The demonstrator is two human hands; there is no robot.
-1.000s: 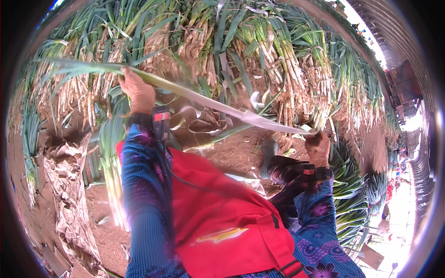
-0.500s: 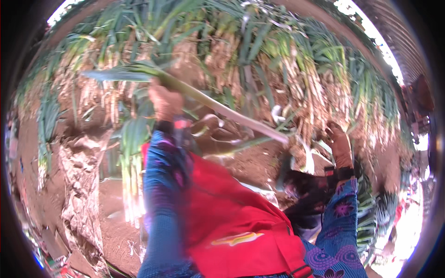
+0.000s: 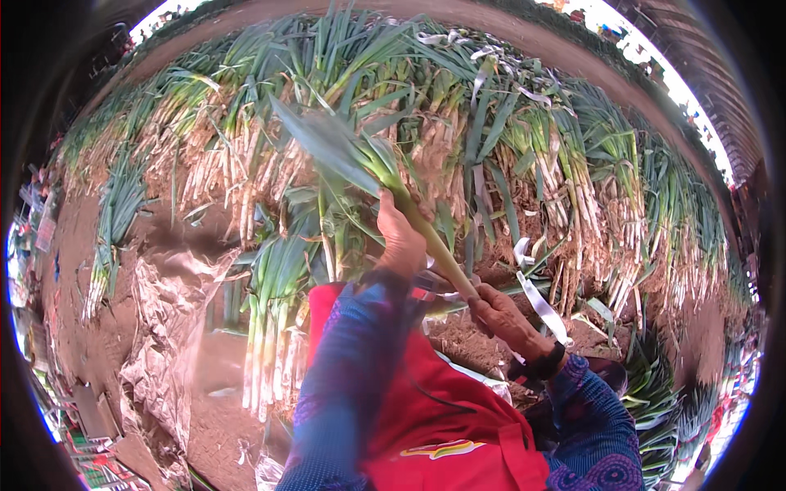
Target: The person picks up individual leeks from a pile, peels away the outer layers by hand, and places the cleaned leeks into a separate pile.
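A long leek slants across in front of me, its green leaves fanned to the upper left and its pale end toward the lower right. My left hand is wrapped round the upper stalk, just below the leaves. Fingers of my right hand close on the pale lower end, which they partly hide. Left of my apron lies a bunch of cleaner leeks, white ends toward me. Strips of peeled white leaf lie just beyond my right hand.
A broad row of soil-covered leeks curves along the far side. Crumpled brown sheeting lies on the dirt at left. More green leaves lie at my right. My red apron covers my lap.
My right hand has come left from the peeled strips and taken hold of the leek's pale end. My left hand has moved right and nearer with the leek, which now tilts more steeply.
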